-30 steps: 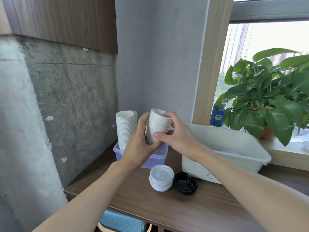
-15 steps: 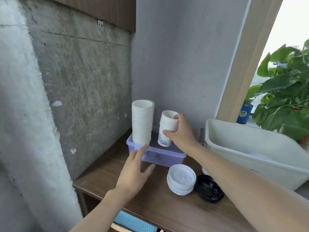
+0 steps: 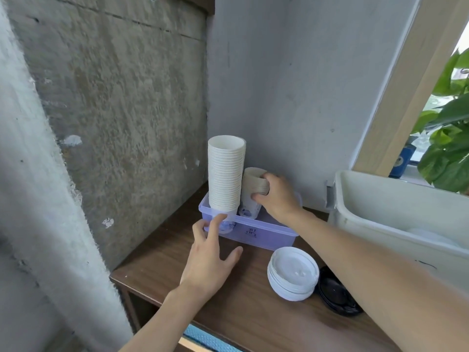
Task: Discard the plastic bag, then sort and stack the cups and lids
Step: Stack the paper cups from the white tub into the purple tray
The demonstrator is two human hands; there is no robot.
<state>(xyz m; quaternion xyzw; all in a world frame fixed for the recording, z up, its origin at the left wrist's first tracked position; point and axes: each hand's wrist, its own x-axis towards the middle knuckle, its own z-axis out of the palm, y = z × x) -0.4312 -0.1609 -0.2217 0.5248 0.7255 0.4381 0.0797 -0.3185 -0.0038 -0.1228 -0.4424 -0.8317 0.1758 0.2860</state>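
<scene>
Gripping a short stack of cups [image 3: 251, 196] near its rim, the right hand [image 3: 278, 196] holds it upright inside the purple bin [image 3: 269, 236], just beside the tall stack of cups [image 3: 225, 174] standing there. The left hand [image 3: 208, 260] is relaxed, its straight fingers touching the bin's front left corner. White lids [image 3: 293, 273] sit stacked on the worktop [image 3: 253, 321], with black lids [image 3: 335, 295] just beside them.

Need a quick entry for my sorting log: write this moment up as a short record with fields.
left hand: fingers straight, fingertips touch the purple bin at its front corner
right hand: holds the short cup stack, its base inside the bin
tall cup stack: upright in the bin, beside the short one
white lids: stacked on the table
black lids: right of the white lids
</scene>
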